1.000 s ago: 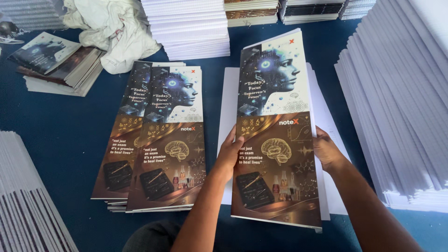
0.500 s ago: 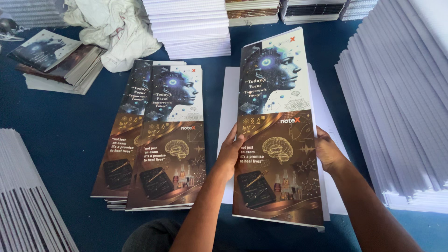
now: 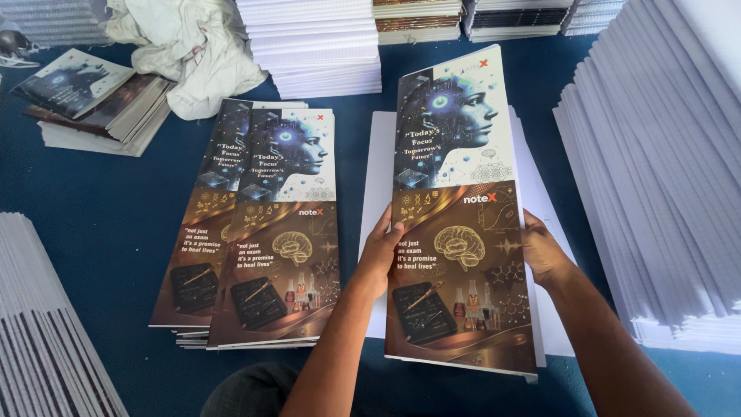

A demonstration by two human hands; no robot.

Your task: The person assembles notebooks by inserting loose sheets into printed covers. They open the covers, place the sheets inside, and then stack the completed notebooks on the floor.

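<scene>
Both hands hold one long printed cover sheet (image 3: pixel 457 224) by its two long edges, about at the middle of its length. The left hand (image 3: pixel 380 255) presses on the left edge, with the thumb lying on the printed face and the other fingers hidden under the sheet. The right hand (image 3: pixel 543 251) clamps the right edge in the same way — its fingers curl around the border. So both hands are closed on the sheet, not free.

The sheet shows a blue and white head picture on its far half and a brown picture with a brain on its near half. It lies over a pile of plain white sheets (image 3: pixel 377 177), which rests on the blue floor covering (image 3: pixel 100 208), a little right of the middle. Whether the sheet lies flat on the pile or is slightly lifted, I cannot tell.

Just left of it, apart from the left hand, there is a stack of the same printed covers (image 3: pixel 262 232), a bit fanned out. Along the right edge stands a tall stack of white paper blocks (image 3: pixel 664 170), and another one (image 3: pixel 316 38) is at the far edge. In the far left corner lie a crumpled white cloth (image 3: pixel 193 46) and some loose covers (image 3: pixel 89 93) — near the left edge one more white pile (image 3: pixel 38 309) is visible
</scene>
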